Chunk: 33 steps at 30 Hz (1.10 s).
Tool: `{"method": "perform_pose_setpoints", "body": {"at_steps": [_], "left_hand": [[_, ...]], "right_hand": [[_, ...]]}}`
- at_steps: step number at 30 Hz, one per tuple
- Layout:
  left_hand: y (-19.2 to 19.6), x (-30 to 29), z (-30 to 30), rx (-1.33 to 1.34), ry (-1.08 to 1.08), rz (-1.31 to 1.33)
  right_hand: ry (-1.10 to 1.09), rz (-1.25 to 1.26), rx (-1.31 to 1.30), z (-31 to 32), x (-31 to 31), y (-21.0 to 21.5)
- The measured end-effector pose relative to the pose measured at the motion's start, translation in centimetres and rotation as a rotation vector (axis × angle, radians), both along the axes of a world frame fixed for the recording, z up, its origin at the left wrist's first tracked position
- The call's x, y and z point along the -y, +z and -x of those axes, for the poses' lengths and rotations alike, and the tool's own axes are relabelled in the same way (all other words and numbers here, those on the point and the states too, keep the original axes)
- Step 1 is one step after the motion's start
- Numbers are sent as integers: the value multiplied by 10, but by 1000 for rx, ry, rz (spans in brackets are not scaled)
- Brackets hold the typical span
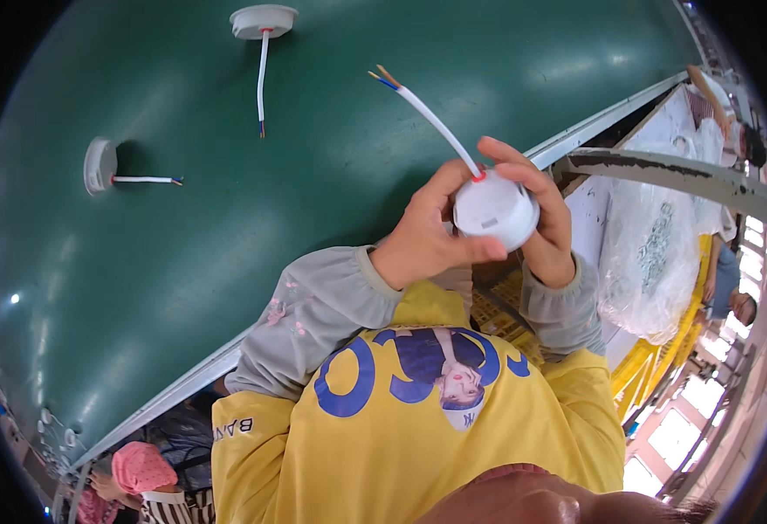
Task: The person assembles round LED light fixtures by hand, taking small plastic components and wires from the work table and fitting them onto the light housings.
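Observation:
Between my two hands is a round white lamp driver housing (491,210), its flat face turned up. From a red ring at its edge a white cable (440,127) sticks out up and to the left, ending in bare-tipped coloured wires. My left hand (431,223) grips its left side, thumb along the near rim. Around the right and far side curl the fingers of my right hand (545,205). Two similar white housings lie apart on the green work surface: one at the top (264,22) and one at the far left (100,166), each with its cable.
The green work surface (191,262) has a pale metal edge (178,384) just before me. A grey metal bar (676,170) juts out at right, beside a clear plastic bag of small metal parts (654,253). Other people (143,472) are at lower left and far right.

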<state>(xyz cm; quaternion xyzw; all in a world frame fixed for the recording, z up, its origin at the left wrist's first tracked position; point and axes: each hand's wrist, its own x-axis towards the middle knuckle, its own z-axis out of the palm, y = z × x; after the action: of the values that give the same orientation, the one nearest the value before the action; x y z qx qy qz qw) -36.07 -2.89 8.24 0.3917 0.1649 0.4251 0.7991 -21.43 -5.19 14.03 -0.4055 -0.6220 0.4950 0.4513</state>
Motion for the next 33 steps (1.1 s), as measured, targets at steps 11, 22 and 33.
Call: {"method": "perform_pose_setpoints", "body": {"at_steps": [11, 22, 33], "left_hand": [[8, 2, 11, -112, 162, -319], [-1, 7, 6, -60, 147, -276], [2, 8, 8, -51, 111, -214]], "right_hand": [[-74, -194, 54, -2, 12, -15], [-89, -193, 138, -1, 15, -7], [-97, -218, 189, 0, 14, -7]]}}
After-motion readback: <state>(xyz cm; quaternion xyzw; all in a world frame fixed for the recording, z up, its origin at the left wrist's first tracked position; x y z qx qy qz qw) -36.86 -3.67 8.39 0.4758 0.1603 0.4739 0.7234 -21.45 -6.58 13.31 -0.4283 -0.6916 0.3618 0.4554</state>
